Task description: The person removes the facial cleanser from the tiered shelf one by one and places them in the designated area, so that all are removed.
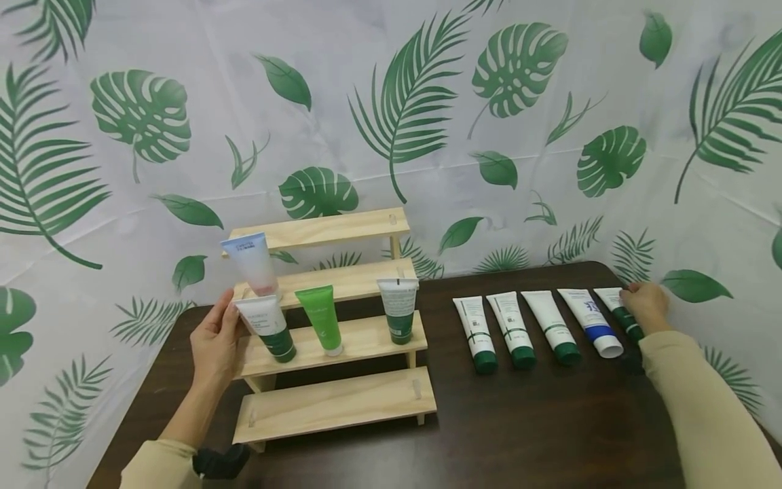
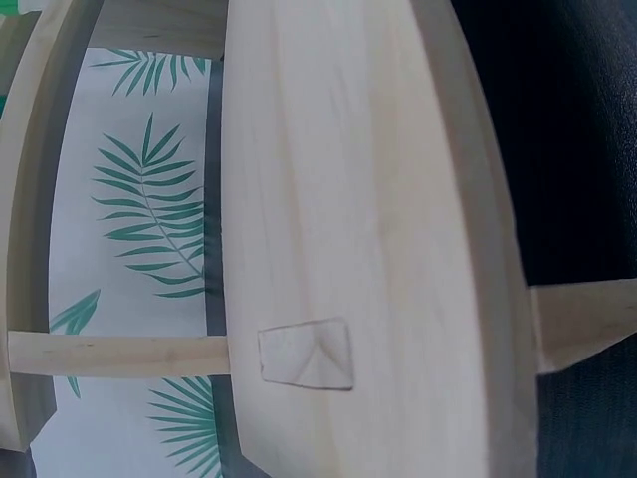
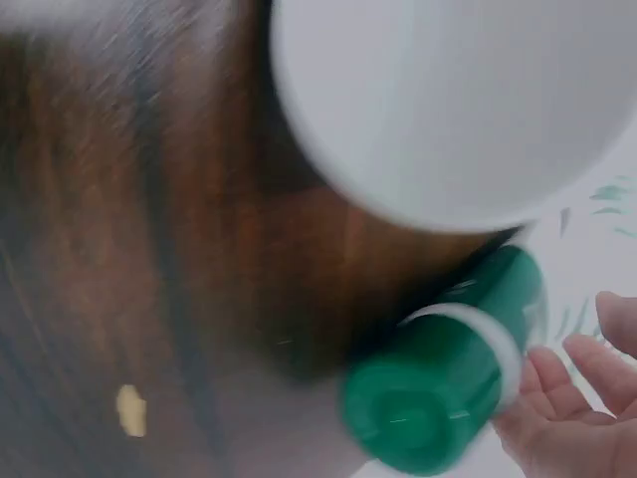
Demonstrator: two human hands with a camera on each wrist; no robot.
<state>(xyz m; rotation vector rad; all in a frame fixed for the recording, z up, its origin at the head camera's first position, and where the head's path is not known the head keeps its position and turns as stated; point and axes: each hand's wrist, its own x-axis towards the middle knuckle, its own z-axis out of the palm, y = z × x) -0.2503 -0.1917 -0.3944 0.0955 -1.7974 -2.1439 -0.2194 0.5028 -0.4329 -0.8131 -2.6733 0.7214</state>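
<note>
My left hand [image 1: 212, 343] is at the left end of a stepped wooden rack [image 1: 342, 401], fingers pointing up beside a white squeeze tube with a green lower part [image 1: 269, 327]. Its fingertips are at that tube's edge; whether they touch tube or rack is unclear. The left wrist view shows bare wooden boards [image 2: 358, 199] and no fingers. At the far right, my right hand [image 1: 647, 305] grips the upper end of a white-and-green tube [image 1: 626, 316] lying on the table. Up close, the tube's green cap [image 3: 418, 398] faces the right wrist camera, with fingers [image 3: 557, 388] along its side.
A blue-and-pink tube [image 1: 252, 263], a bright green tube [image 1: 322, 319] and a grey-green tube [image 1: 400, 309] stand on the rack. Several white tubes [image 1: 476, 333] lie in a row on the dark table [image 1: 525, 421], including a blue-banded tube [image 1: 591, 322]. A leaf-print cloth [image 1: 342, 136] hangs behind.
</note>
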